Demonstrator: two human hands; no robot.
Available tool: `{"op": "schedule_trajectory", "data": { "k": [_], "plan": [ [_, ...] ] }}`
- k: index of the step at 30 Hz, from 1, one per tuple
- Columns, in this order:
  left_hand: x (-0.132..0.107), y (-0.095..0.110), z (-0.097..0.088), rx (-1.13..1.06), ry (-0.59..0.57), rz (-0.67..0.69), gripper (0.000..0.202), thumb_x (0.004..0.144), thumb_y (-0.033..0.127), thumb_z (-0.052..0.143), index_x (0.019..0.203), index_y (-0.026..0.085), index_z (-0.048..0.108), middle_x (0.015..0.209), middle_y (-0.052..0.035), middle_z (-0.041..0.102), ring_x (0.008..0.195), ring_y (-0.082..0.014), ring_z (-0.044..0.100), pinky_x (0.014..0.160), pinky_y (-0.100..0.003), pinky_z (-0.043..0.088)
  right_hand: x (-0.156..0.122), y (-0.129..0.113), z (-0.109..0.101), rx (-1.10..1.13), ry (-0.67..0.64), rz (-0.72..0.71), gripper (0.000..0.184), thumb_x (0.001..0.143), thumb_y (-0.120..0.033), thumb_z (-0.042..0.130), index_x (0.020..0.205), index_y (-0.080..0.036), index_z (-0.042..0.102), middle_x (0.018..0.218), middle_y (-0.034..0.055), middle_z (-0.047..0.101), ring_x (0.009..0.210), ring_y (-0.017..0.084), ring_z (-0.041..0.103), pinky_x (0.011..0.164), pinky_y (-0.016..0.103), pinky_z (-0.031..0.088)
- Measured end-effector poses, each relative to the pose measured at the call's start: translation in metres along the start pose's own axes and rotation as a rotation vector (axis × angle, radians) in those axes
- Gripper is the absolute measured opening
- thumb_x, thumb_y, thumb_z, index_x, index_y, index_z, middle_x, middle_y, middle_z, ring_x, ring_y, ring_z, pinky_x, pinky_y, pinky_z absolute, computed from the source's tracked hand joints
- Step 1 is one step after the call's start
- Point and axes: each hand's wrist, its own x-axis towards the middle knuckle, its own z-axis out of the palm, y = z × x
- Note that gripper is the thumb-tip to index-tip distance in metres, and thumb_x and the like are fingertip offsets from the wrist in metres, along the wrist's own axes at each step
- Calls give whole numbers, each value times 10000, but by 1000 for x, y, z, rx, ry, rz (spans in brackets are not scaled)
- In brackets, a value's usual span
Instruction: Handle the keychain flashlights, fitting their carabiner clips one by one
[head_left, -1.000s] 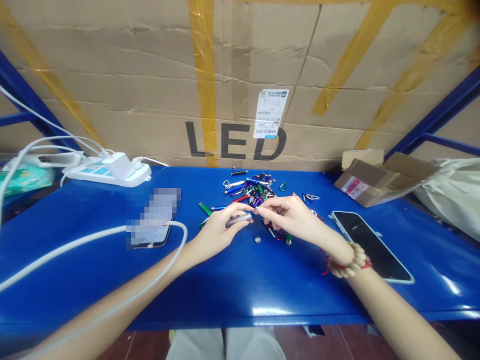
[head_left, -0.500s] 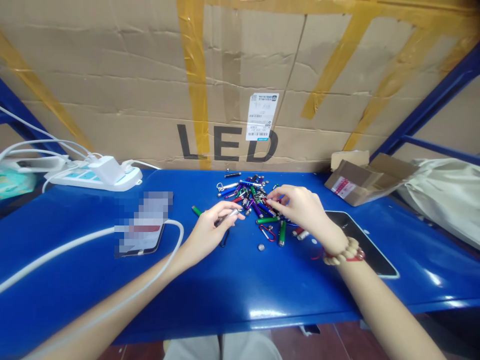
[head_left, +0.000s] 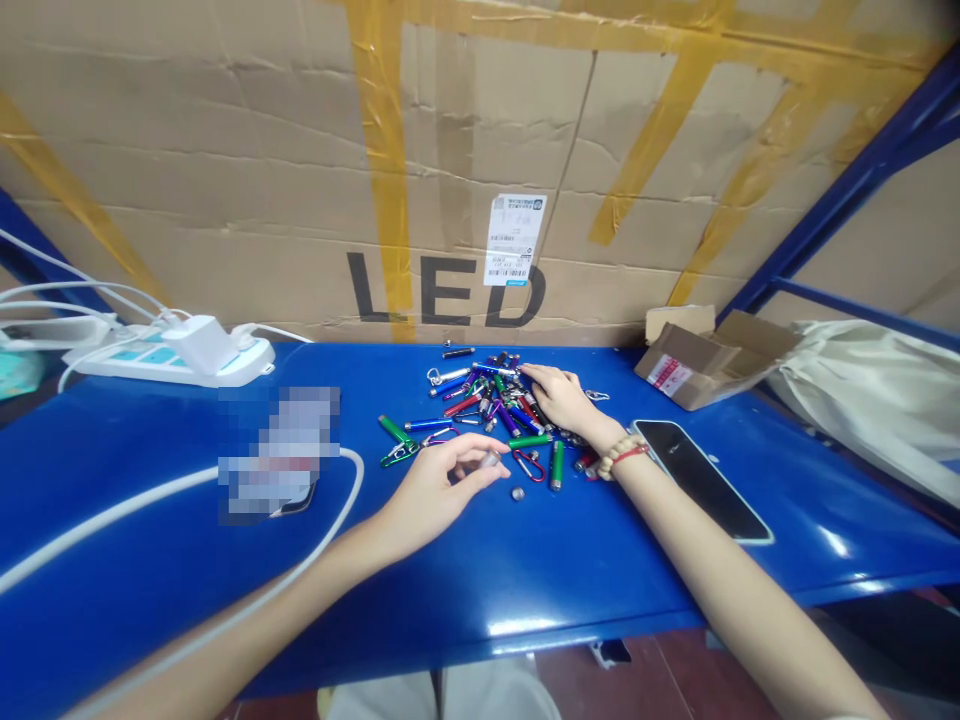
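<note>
The small silver torch (head_left: 490,460) is a short metal cylinder, mostly hidden; only its pale end shows at the fingertips of the left hand (head_left: 435,490). It sits low over the blue counter (head_left: 525,570), just in front of the pile of keychain torches (head_left: 480,395). That pile is a loose scatter of slim tubes in green, blue, purple, red and silver, mixed with clip hooks. A green torch (head_left: 556,464), a red clip hook (head_left: 529,465) and a small round disc (head_left: 517,493) lie at its near edge. An open cardboard box (head_left: 705,360) stands at the back right with its flaps up; its contents cannot be seen from here. Beside it slumps a white bag (head_left: 877,390), closed over whatever it holds. The left forearm comes in from the lower left, palm turned inward, and the grip pinches the silver torch between thumb and fingers. The right hand (head_left: 559,398) lies palm down on the pile with its fingers stretched leftward over the tubes. Whether its grip closes on any of them cannot be told. A bead bracelet (head_left: 621,452) circles that wrist, near a dark phone (head_left: 701,478).
</note>
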Motion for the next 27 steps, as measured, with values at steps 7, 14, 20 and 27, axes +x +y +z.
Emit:
{"op": "schedule_trajectory", "data": {
  "k": [7, 14, 20, 27],
  "plan": [
    [-1, 3, -2, 1, 4, 9, 210, 834, 293, 544, 989, 165, 607, 873, -50, 720, 775, -155, 632, 671, -261, 396, -3, -12, -15, 33, 23, -30, 293, 869, -164, 378, 1005, -194, 636, 1107, 75, 652, 1076, 225, 549, 941, 418, 319],
    [-1, 2, -2, 2, -24, 9, 212, 838, 306, 542, 985, 165, 604, 862, -43, 716, 737, -143, 628, 656, -254, 400, -6, -13, -12, 169, -13, -132, 436, 870, -440, 478, 1236, -206, 520, 1229, 100, 583, 1130, 250, 522, 940, 422, 352],
    [-1, 1, -1, 5, -29, -8, 221, 837, 309, 534, 983, 158, 603, 861, -49, 713, 711, -138, 622, 635, -247, 401, -4, -4, -19, 200, -63, -78, 224, 770, -383, 604, 906, -213, 656, 953, 30, 674, 821, 167, 619, 736, 281, 443],
    [0, 0, -1, 4, -45, -27, 214, 836, 293, 530, 987, 155, 592, 866, -47, 715, 690, -125, 605, 625, -240, 396, -6, 6, -26, 55, 5, 134, 224, 814, -403, 542, 787, -204, 642, 700, 9, 678, 643, 152, 612, 561, 235, 376]
  ]
}}
